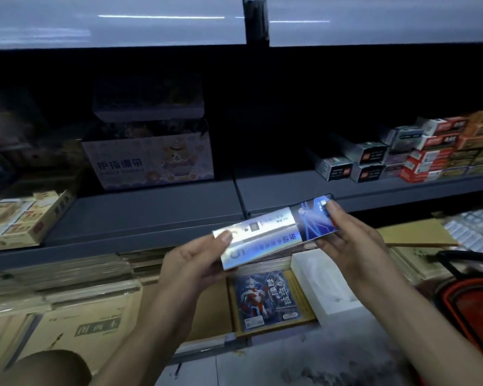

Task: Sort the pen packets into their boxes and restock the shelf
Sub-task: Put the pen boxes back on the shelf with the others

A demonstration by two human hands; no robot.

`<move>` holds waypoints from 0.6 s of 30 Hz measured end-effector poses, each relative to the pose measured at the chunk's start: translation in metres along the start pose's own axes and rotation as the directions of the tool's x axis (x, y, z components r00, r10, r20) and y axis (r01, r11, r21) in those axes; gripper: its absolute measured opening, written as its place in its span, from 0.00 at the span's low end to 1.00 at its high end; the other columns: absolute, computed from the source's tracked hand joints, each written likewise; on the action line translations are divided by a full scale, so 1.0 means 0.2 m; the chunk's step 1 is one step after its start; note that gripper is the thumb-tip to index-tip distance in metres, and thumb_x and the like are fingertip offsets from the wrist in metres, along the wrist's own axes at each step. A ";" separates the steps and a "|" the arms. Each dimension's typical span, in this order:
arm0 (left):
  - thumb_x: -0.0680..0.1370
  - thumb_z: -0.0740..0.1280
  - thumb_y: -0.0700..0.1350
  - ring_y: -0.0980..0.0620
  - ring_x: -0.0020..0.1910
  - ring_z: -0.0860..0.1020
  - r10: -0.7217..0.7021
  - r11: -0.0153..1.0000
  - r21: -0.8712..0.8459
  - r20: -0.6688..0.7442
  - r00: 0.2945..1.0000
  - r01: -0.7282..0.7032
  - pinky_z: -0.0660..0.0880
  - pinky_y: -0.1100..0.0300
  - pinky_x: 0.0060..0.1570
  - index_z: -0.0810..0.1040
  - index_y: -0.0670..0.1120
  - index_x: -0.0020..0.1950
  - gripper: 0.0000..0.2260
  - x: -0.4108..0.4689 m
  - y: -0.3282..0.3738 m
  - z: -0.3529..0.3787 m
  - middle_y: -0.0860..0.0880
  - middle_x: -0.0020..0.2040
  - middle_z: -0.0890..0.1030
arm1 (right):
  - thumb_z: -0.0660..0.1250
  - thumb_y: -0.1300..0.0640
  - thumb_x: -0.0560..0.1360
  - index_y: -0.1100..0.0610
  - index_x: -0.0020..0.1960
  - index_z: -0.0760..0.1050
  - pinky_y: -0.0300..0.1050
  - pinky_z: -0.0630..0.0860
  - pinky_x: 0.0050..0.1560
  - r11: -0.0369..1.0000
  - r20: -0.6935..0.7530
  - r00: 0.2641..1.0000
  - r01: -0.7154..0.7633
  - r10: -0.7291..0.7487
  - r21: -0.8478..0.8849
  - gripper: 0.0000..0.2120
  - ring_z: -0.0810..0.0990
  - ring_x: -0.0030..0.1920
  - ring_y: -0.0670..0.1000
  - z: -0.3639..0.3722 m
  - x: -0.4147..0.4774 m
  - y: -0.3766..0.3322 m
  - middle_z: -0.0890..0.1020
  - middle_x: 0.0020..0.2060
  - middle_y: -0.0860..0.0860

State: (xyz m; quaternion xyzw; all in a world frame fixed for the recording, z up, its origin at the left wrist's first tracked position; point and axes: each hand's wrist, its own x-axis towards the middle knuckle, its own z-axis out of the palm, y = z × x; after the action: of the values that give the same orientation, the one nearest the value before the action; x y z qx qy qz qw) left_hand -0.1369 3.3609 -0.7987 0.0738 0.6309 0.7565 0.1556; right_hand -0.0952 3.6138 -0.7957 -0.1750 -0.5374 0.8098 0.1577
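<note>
Dim shop, grey shelf [151, 215] ahead. Holding pen packet [271, 232] flat before shelf edge, pinched at each end by left hand [191, 264] and right hand [354, 243], probably to read label before sorting.
</note>
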 end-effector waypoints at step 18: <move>0.71 0.76 0.40 0.44 0.48 0.87 -0.106 0.994 0.035 0.110 0.988 0.103 0.83 0.58 0.46 0.85 0.40 0.59 0.16 0.07 -0.05 0.22 0.40 0.52 0.87 | 0.73 0.59 0.77 0.62 0.63 0.80 0.44 0.80 0.52 0.993 0.026 0.998 0.051 -0.054 0.108 0.16 0.86 0.49 0.51 0.02 0.13 -0.07 0.87 0.55 0.58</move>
State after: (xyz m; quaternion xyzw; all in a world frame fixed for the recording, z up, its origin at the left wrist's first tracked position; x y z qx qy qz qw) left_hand -0.1359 3.4076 -0.8017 0.0850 0.6351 0.7328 0.2287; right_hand -0.1194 3.6271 -0.7833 -0.1402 -0.4999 0.8354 0.1803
